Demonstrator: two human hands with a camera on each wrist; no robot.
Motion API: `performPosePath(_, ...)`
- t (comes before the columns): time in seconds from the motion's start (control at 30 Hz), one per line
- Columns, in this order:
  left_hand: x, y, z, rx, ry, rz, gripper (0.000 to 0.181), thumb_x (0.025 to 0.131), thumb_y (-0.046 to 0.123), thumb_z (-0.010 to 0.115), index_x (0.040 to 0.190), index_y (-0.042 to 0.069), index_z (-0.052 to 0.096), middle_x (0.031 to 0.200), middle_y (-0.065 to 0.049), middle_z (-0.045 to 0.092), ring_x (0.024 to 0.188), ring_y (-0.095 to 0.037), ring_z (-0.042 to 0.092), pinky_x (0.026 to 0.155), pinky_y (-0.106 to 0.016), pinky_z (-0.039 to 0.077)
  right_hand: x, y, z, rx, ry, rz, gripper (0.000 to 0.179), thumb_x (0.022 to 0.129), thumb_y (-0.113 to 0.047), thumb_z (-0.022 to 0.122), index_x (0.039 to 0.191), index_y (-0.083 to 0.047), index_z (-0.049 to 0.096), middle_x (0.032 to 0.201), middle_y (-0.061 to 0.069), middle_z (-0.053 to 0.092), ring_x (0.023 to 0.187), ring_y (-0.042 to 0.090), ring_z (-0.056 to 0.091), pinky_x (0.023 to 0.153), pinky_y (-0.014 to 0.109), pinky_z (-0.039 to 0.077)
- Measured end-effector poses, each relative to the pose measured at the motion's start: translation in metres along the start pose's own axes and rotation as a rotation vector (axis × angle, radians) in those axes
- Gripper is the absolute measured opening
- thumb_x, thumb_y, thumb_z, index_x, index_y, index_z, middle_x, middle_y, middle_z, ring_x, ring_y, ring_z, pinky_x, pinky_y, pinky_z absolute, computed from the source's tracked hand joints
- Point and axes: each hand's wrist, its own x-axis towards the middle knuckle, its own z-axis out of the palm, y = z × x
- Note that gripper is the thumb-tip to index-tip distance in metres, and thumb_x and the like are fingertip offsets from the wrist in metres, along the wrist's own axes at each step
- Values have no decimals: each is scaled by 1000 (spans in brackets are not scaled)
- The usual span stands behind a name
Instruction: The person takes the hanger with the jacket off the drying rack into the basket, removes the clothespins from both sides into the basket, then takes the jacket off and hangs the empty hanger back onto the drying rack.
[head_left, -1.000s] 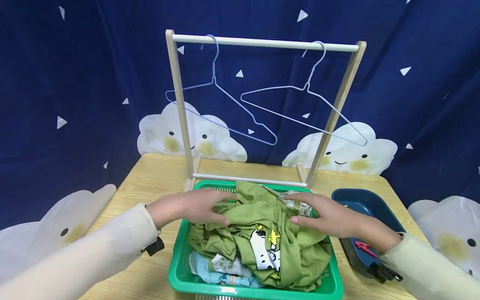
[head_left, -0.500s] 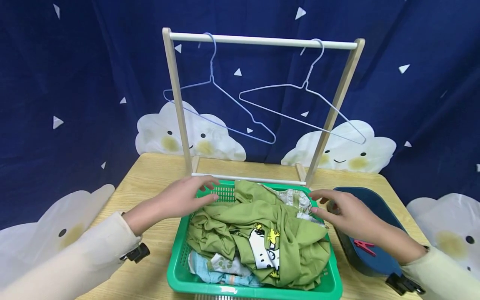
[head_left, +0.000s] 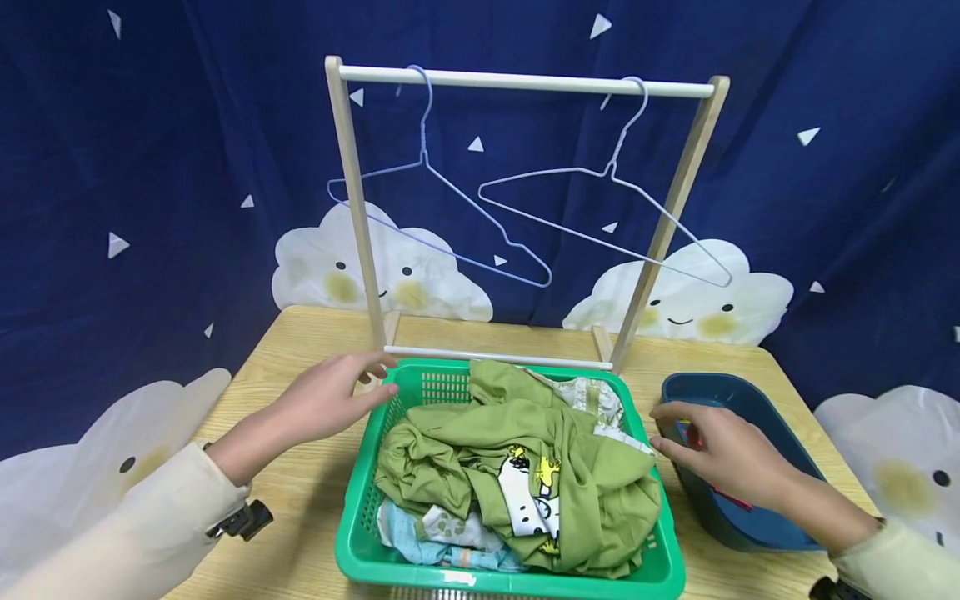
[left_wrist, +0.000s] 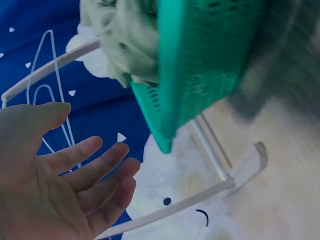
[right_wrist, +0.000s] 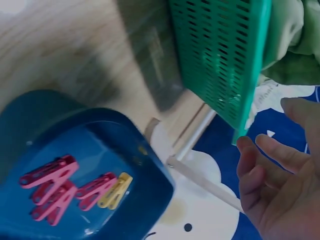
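A green plastic basket (head_left: 592, 586) holds a crumpled olive-green garment (head_left: 517, 425) with a white cartoon dog print. Beneath it show a light blue cloth (head_left: 408, 533) and some white patterned fabric (head_left: 592, 398). My left hand (head_left: 326, 396) hovers just outside the basket's left rim, fingers loosely bent and holding nothing. On the other side, my right hand (head_left: 723, 450) is between the basket's right rim and a dark blue tub (head_left: 787, 442), overlapping the tub in the head view. Its relaxed fingers are empty, with fingertips near the basket's corner in the right wrist view.
Behind the basket stands a wood-and-white rack (head_left: 525, 81) bearing a blue hanger (head_left: 480, 208) and a white hanger (head_left: 607, 225). Several pink clothespins (right_wrist: 55, 185) and a yellow clothespin (right_wrist: 115, 191) lie in the tub. A navy curtain (head_left: 150, 167) with cloud shapes backs the wooden table (head_left: 300, 350).
Both hands have moved apart from above the garment, the left one outward to the left and the right one outward to the right. The garment stays in the basket.
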Motion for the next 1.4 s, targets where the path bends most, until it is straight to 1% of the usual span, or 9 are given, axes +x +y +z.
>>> performPosePath(0.13,-6,-9,4,-2,-7,-20,40,101,32,61,132,8,63,124,-14,71,113,-34,68,87,-53,56,-4,4,5,5,-28,25,41,96,-43,67,123,-14,70,61,-10,48,52,2,39,45,24,32)
performPosePath(0.23,-9,-13,7,-3,-10,-44,40,101,34,61,132,8,63,125,-14,71,114,-33,68,88,-52,56,-6,6,9,22,-40,40,41,96,-44,67,123,-14,70,61,-10,48,52,2,39,45,24,32)
performPosePath(0.53,-15,-26,18,10,-3,-67,40,100,33,61,129,5,67,124,-12,72,105,-29,70,83,-47,57,-11,10,19,67,-34,28,37,96,-38,68,121,-12,71,74,-14,61,54,0,43,48,24,36)
performPosePath(0.6,-17,-28,20,3,-9,-75,40,100,33,61,127,5,68,123,-12,72,102,-27,70,81,-46,57,-13,11,21,76,-37,35,37,96,-38,69,121,-12,71,76,-15,62,54,-1,44,48,23,38)
performPosePath(0.77,-21,-33,25,-25,-29,-103,39,100,33,62,126,5,68,121,-12,73,98,-24,71,78,-44,57,-16,13,25,99,-53,58,39,96,-40,68,122,-11,71,71,-15,60,56,-1,45,49,23,39)
performPosePath(1.0,-26,-37,32,-78,-37,-115,41,100,34,63,127,4,67,121,-12,72,97,-22,70,77,-42,57,-19,15,29,164,-58,43,37,98,-36,66,122,-8,70,79,-10,66,58,0,49,52,23,42)
performPosePath(1.1,-27,-39,36,-90,-41,-123,42,99,35,64,127,4,68,117,-10,74,93,-18,70,76,-40,56,-20,15,30,185,-46,37,35,98,-35,65,122,-9,70,82,-9,67,60,0,51,53,23,43)
performPosePath(1.3,-29,-42,40,-150,-44,-102,40,97,29,67,123,-2,69,104,-7,77,85,-14,69,76,-37,57,-20,15,31,243,-53,8,33,99,-30,65,122,-6,70,95,-6,71,68,-2,56,58,22,46)
performPosePath(1.4,-28,-42,41,-218,-72,-107,42,96,25,67,124,-7,67,89,-5,76,74,-12,67,65,-31,54,-20,17,32,288,-64,-28,34,99,-26,65,122,-1,69,100,-3,72,74,-3,59,61,22,49)
